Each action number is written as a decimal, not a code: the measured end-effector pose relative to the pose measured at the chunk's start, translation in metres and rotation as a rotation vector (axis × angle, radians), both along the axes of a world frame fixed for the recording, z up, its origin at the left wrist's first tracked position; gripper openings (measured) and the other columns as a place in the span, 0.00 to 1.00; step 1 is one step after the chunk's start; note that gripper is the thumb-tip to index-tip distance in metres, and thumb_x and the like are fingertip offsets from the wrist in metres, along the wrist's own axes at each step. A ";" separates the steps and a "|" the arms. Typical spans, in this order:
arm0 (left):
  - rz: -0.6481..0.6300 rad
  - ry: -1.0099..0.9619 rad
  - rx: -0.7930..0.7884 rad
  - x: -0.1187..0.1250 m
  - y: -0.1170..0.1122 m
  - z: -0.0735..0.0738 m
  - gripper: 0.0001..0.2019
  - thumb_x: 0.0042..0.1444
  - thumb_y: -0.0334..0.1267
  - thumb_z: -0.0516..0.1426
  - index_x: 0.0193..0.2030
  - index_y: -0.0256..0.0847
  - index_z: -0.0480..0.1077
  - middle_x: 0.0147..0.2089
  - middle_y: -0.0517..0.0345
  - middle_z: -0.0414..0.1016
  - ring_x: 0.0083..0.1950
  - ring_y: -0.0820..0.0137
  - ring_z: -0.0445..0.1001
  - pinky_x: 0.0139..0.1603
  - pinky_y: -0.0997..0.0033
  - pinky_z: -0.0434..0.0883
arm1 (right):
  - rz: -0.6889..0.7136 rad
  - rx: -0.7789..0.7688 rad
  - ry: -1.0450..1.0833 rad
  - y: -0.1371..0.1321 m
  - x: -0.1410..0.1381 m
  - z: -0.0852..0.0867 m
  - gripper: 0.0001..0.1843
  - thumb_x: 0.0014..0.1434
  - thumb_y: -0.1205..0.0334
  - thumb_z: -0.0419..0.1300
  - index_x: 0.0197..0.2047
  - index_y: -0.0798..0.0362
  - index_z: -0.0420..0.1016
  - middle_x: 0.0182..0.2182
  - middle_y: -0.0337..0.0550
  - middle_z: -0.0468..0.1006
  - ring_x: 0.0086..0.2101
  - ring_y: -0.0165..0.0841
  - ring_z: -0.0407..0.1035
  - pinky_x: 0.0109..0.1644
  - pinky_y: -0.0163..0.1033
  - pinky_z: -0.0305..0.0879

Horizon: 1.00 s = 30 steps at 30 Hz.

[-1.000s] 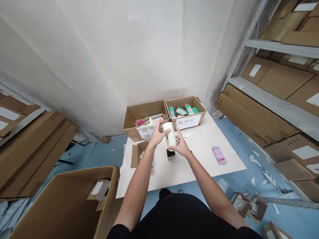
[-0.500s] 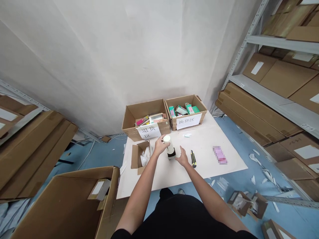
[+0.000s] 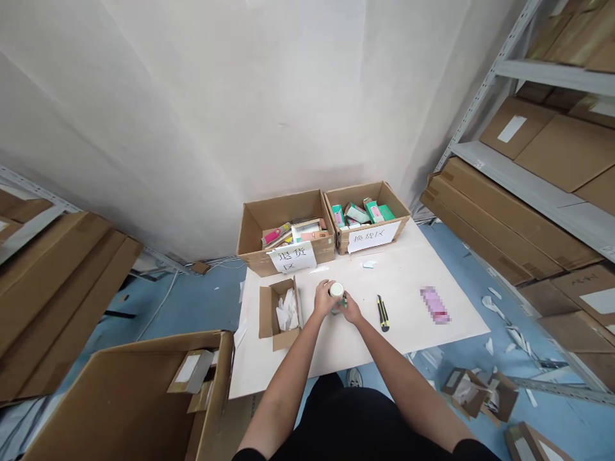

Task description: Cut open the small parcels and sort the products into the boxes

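Both hands are right in the middle of it here, closing in from either side of a cylindrical container (image 3: 337, 290), its pale round top facing up, over the near-middle of the table (image 3: 408, 272). The left hand (image 3: 324, 298) has its fingers wrapped around the upper side, grasping it, probably to hold it upright. And the right hand (image 3: 351, 309) comes in lower, fingers curled against a green patch (image 3: 339, 303) just under that top, likely bracing it from the other side; whether those fingers grip or merely rest, I cannot tell. The base is hidden too, so no call on whether it touches the table.

Look left: a small open carton (image 3: 266, 312) with white packing (image 3: 287, 311) inside, flaps folded out, which seems to keep the contents in reach. On the right, a yellow-and-black utility knife (image 3: 383, 314) lies just beside the right forearm, presumably parked for easy pickup, with a blurred pink item (image 3: 435, 305) farther out.

Along the back, two open cardboard boxes stand side by side, the left box (image 3: 283, 211) and the right box (image 3: 353, 196), handwritten signs facing the person, surely so they read at a glance.
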<state>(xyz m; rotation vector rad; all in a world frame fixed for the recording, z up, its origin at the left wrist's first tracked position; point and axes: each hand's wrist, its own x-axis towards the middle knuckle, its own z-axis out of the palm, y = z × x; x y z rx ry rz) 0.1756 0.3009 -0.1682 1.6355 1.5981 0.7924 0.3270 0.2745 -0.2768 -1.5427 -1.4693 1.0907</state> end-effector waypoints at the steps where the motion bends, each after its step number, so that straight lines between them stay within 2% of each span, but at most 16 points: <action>1: -0.003 -0.001 -0.024 -0.002 0.002 -0.008 0.36 0.39 0.38 0.73 0.59 0.42 0.76 0.70 0.42 0.69 0.73 0.45 0.65 0.72 0.46 0.62 | -0.023 -0.010 0.004 -0.001 0.000 -0.001 0.33 0.51 0.60 0.63 0.63 0.47 0.71 0.57 0.49 0.80 0.54 0.47 0.76 0.60 0.55 0.72; 4: -0.006 -0.102 -0.094 -0.011 0.003 -0.031 0.47 0.35 0.41 0.75 0.67 0.43 0.69 0.75 0.40 0.61 0.76 0.44 0.59 0.73 0.47 0.61 | -0.101 -0.073 -0.002 -0.005 0.001 -0.003 0.26 0.54 0.57 0.63 0.57 0.48 0.73 0.52 0.50 0.81 0.50 0.46 0.77 0.57 0.54 0.74; 7: 0.114 -0.298 -0.195 -0.020 -0.008 -0.055 0.55 0.33 0.43 0.76 0.72 0.44 0.61 0.72 0.39 0.64 0.70 0.47 0.68 0.66 0.48 0.69 | -0.140 -0.102 0.005 -0.008 0.002 -0.002 0.22 0.55 0.55 0.63 0.53 0.47 0.72 0.49 0.49 0.82 0.48 0.45 0.78 0.55 0.54 0.74; 9: 0.184 -0.422 -0.274 -0.022 -0.018 -0.067 0.52 0.33 0.43 0.76 0.68 0.44 0.63 0.68 0.39 0.69 0.63 0.50 0.75 0.60 0.50 0.74 | -0.145 -0.088 0.059 -0.009 -0.001 -0.002 0.21 0.54 0.55 0.63 0.52 0.46 0.72 0.50 0.47 0.81 0.48 0.44 0.78 0.57 0.54 0.74; 11: 0.187 -0.519 -0.295 -0.019 -0.024 -0.074 0.44 0.35 0.42 0.75 0.62 0.44 0.68 0.63 0.43 0.74 0.58 0.53 0.79 0.58 0.53 0.75 | -0.149 -0.070 0.132 -0.009 -0.006 -0.002 0.21 0.54 0.54 0.63 0.52 0.46 0.71 0.50 0.46 0.81 0.50 0.43 0.78 0.59 0.53 0.73; 14: 0.187 -0.561 -0.241 -0.010 -0.019 -0.073 0.32 0.39 0.41 0.74 0.53 0.45 0.72 0.56 0.49 0.79 0.54 0.58 0.80 0.57 0.54 0.75 | -0.159 -0.057 0.241 -0.006 -0.013 0.001 0.19 0.53 0.52 0.63 0.47 0.47 0.71 0.47 0.46 0.82 0.50 0.43 0.77 0.59 0.53 0.72; 17: 0.182 -0.539 -0.185 -0.002 -0.004 -0.059 0.27 0.41 0.40 0.72 0.50 0.44 0.73 0.52 0.51 0.81 0.52 0.59 0.81 0.56 0.55 0.76 | -0.190 -0.024 0.310 0.005 -0.015 0.015 0.18 0.53 0.50 0.64 0.45 0.47 0.70 0.46 0.46 0.82 0.50 0.45 0.76 0.58 0.53 0.72; 19: 0.175 -0.537 -0.133 0.002 0.009 -0.044 0.26 0.44 0.40 0.72 0.51 0.44 0.73 0.52 0.50 0.81 0.52 0.59 0.81 0.56 0.56 0.76 | -0.205 0.017 0.314 0.018 -0.012 0.033 0.17 0.54 0.51 0.64 0.45 0.47 0.71 0.47 0.47 0.81 0.51 0.45 0.76 0.59 0.52 0.71; 24: 0.165 -0.488 0.041 0.016 0.046 0.010 0.24 0.55 0.42 0.67 0.57 0.45 0.71 0.58 0.50 0.79 0.58 0.60 0.78 0.56 0.59 0.78 | -0.132 0.124 0.258 0.069 0.010 0.102 0.19 0.58 0.50 0.63 0.50 0.48 0.72 0.53 0.49 0.80 0.55 0.44 0.73 0.60 0.49 0.69; 27: 0.133 -0.449 0.132 0.033 0.078 0.047 0.24 0.58 0.41 0.65 0.61 0.46 0.70 0.61 0.49 0.77 0.60 0.60 0.77 0.57 0.59 0.78 | -0.118 0.175 0.273 0.105 0.030 0.144 0.22 0.59 0.50 0.63 0.54 0.47 0.73 0.56 0.49 0.78 0.58 0.44 0.70 0.57 0.48 0.72; 30: 0.125 -0.476 0.197 0.058 0.117 0.081 0.25 0.58 0.42 0.66 0.61 0.45 0.70 0.61 0.48 0.76 0.60 0.59 0.77 0.57 0.58 0.78 | -0.120 0.241 0.308 0.145 0.054 0.177 0.23 0.59 0.50 0.64 0.56 0.48 0.73 0.57 0.50 0.77 0.59 0.45 0.70 0.56 0.48 0.73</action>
